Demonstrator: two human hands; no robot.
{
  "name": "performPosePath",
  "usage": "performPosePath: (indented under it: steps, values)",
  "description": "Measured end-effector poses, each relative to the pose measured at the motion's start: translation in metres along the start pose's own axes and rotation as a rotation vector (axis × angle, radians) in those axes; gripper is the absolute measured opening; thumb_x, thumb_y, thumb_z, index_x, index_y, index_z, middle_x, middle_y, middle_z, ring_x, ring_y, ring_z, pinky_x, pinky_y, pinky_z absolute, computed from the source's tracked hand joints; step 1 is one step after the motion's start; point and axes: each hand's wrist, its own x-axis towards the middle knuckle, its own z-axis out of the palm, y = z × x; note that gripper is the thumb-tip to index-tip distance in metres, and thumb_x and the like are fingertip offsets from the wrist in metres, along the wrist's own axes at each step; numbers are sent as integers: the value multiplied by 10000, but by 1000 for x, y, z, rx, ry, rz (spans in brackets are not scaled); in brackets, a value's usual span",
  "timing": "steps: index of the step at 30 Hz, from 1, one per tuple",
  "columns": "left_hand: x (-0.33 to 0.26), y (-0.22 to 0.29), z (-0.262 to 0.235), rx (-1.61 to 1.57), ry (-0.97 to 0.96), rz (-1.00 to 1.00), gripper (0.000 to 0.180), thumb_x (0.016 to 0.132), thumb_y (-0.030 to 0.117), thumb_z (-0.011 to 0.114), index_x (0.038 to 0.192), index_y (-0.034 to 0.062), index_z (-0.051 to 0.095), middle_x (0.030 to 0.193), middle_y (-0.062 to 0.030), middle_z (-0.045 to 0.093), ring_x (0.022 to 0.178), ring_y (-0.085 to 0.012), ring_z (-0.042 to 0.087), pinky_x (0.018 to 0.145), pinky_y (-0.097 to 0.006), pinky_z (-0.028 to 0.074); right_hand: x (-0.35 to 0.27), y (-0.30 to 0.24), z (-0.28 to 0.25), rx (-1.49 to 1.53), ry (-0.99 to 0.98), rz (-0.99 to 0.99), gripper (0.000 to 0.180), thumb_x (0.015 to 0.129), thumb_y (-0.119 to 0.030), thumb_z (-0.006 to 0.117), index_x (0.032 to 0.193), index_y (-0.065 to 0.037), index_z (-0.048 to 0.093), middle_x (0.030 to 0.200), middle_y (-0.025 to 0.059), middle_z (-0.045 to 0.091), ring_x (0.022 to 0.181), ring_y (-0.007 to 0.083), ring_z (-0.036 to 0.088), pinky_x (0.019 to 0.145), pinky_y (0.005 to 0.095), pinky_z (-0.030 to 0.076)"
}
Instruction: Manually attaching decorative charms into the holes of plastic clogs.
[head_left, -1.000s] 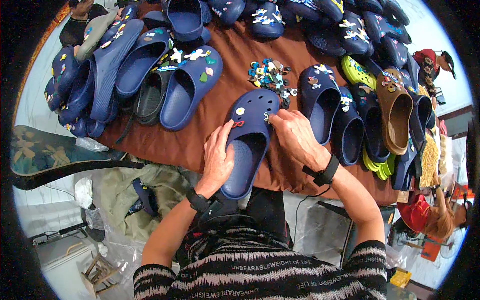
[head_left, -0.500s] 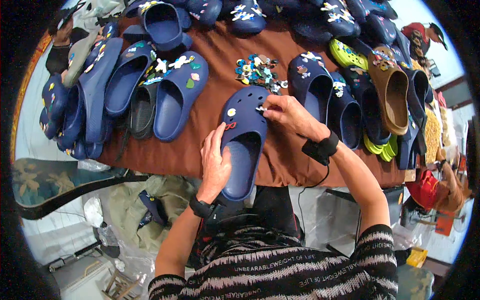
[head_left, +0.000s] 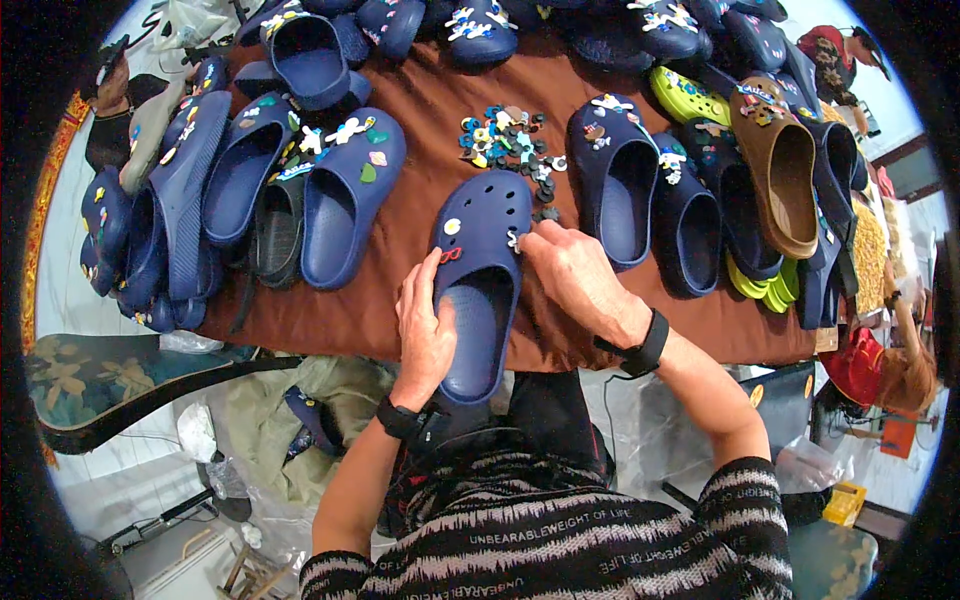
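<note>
"So, where does the work stand?"

"Around the middle of the frame, on the navy clog (head_left: 483,290). It lies toe-up at the near edge of the brown cloth (head_left: 350,322), and I'd judge the step as fitting a small white charm (head_left: 513,241) on the right side of its upper."

"And the hands?"

"The left hand (head_left: 425,330) grips the clog's left side, fingers near the red glasses-shaped charm (head_left: 451,256). The right hand (head_left: 578,275) is bunched narrow, fingertips right by the white charm; whether they pinch it or only push, I can't tell."

"Is it seated?"

"Can't tell that either. The red one and the flower charm (head_left: 452,227) look set, while several holes towards the toe are bare."

"What does the next move call for?"

"Probably a firm press or a small twist from the right, with the left bracing the shoe. If more are wanted, the heap of charms (head_left: 500,135) is at upper centre, just beyond the toe."
</note>
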Motion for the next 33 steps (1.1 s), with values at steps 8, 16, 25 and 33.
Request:
performPosePath:
  steps: [8, 16, 25, 33]
  values:
    - [0, -5, 2, -6, 1, 7, 614, 885, 0, 515, 1488, 59, 418, 1406, -195, 491, 1347, -364, 423, 1142, -464, 292, 8, -7, -8, -201, -101, -201, 85, 784, -58, 603, 854, -13, 617, 851, 152, 599, 801, 328, 657, 721, 427, 534]
    - [3, -1, 1, -3, 12, -10, 607, 880, -25, 505, 1478, 39, 424, 1423, -193, 493, 1351, -356, 436, 1150, -447, 302, 15, 5, -7, -70, -205, -155, 142, 785, -33, 616, 922, -16, 647, 889, 167, 608, 800, 369, 665, 718, 472, 547]
    - [0, -7, 1, -43, 15, 7, 623, 865, -18, 543, 1470, 89, 444, 1396, -184, 491, 1312, -371, 444, 1131, -461, 313, 34, 57, -11, 256, -133, 239, 197, 897, -120, 600, 989, 25, 696, 915, 252, 687, 901, 424, 678, 795, 475, 534]
    - [0, -1, -2, -20, -2, -31, 616, 867, -38, 529, 1467, 75, 445, 1425, -182, 485, 1341, -358, 449, 1150, -415, 324, 114, 111, 21, 31, -125, 223, 208, 868, -134, 591, 977, -2, 710, 909, 282, 687, 913, 441, 679, 821, 513, 535]
